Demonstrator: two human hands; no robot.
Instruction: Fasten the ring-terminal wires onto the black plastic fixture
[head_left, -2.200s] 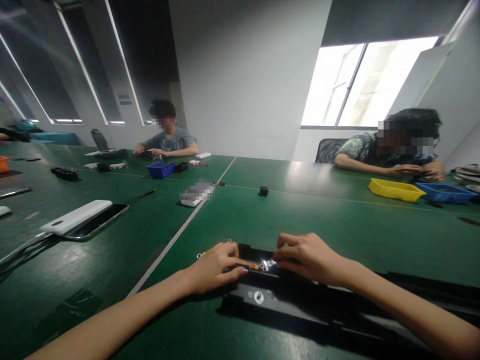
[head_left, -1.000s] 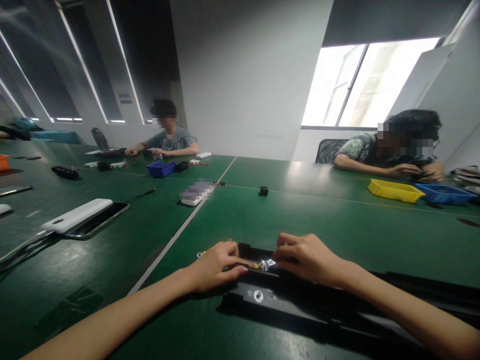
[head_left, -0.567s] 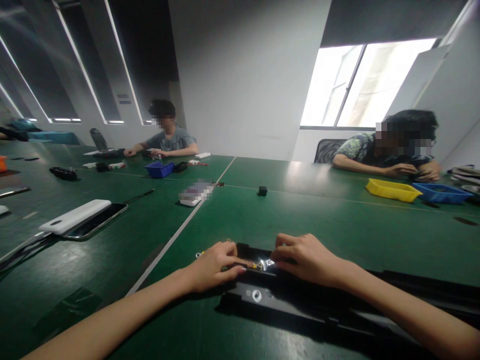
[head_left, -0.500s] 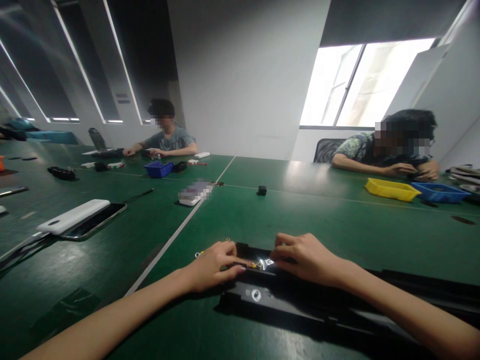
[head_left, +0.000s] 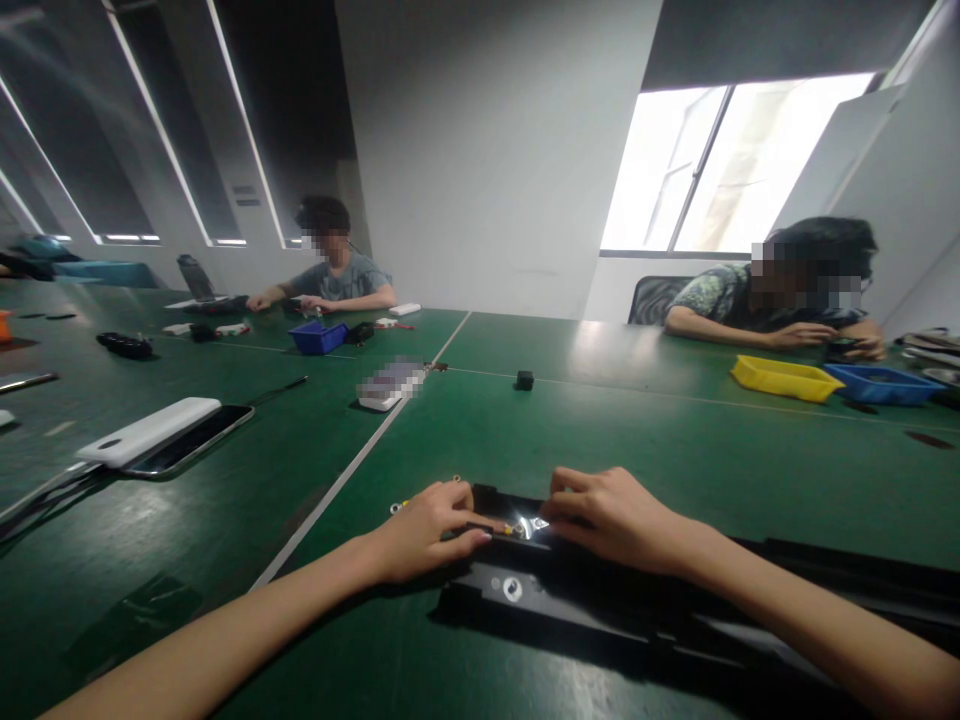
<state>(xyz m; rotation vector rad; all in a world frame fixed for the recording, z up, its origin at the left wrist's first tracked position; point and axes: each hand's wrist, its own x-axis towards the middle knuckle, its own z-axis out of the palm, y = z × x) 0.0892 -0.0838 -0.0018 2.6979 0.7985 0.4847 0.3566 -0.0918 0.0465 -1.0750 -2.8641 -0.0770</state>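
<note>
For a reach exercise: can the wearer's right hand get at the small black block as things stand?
Probably yes: the small black block sits ahead of the right hand, with flat green tabletop between them.

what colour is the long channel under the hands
The channel is black, with whitish glare in places; best seen in the head view, the only one.

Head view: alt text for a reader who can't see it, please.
A bare left hand and right hand are at a long black channel-shaped part on a green table, close to a small metal ring with a yellow sleeve. Across it are a person in grey and another in a patterned top.
</note>
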